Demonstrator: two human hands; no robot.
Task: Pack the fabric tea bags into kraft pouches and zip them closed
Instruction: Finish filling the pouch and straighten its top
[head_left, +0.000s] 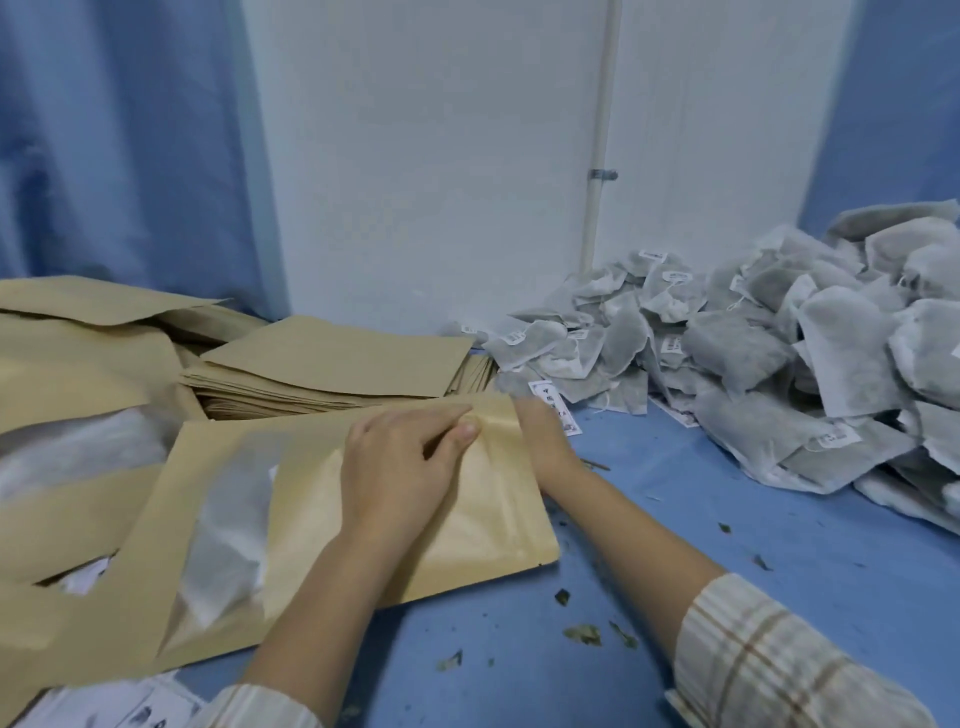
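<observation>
Starting at the far left, I see filled pouches (67, 452) piled loosely on the blue table (727, 545), their clear windows showing white fabric inside. Behind them sits a stack of flat empty pouches (332, 364), lying level and close to the wall.

Next comes the pouch I am working on (483, 525). It lies flat on the table, overlapping another windowed pouch (218, 535) on its left. Its long axis runs from the near edge away toward the wall, leaning a little to the left, and its top strip points away from me. A small notch shows on its near right edge.

My left hand (400, 467) rests on top of this pouch, near the far right corner. The fingers are curled, and the thumb and forefinger pinch the strip along the top edge, so the pouch lies under the palm and between those fingertips. My right hand (540, 431) sits just beside it at the pouch's far right corner. It looks blurred, and I cannot tell whether its fingers grip the corner or only touch it.

Both wrists show plaid sleeves (753, 670) at the bottom.

Loose dried leaf bits (584, 634) lie scattered on the table near the right forearm. Farther right, a big heap of tea bags (769, 353) with paper tags rests against the wall, well apart from the pouch in hand.
</observation>
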